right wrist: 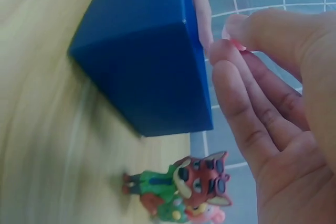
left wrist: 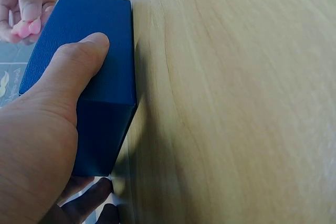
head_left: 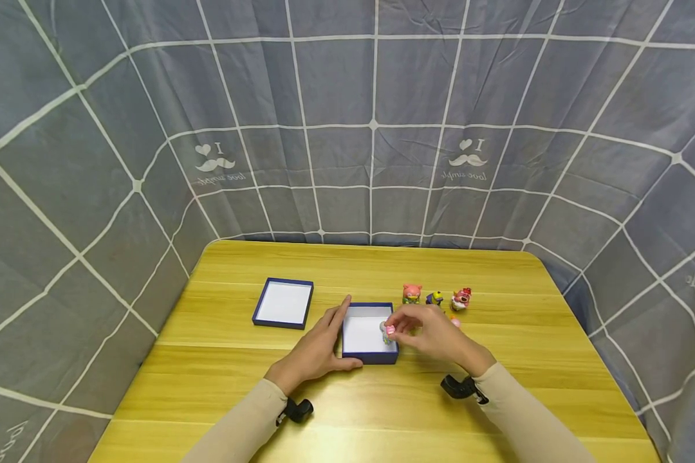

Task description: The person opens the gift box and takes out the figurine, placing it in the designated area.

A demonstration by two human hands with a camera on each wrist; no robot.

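My left hand (head_left: 318, 347) holds the open blue box (head_left: 369, 359) at its left side. Its thumb lies on the near wall and its fingers run along the left wall, as the left wrist view also shows. Over the box's right part, my right hand (head_left: 431, 331) pinches a small pink figurine (head_left: 390, 330) between thumb and fingertips. A grey-white figure (head_left: 386, 339) shows right by the pinch; I cannot tell whether it is joined to the pink one. In the right wrist view the fingers mostly hide the pink figurine.
The box's lid (head_left: 284, 302) lies inner side up at the left. Behind the right hand stand a pink figurine (head_left: 412, 294), a yellow-and-blue one (head_left: 434, 298) and a red one (head_left: 461, 299). A fox figurine (right wrist: 202, 179) in green stands beside the box.
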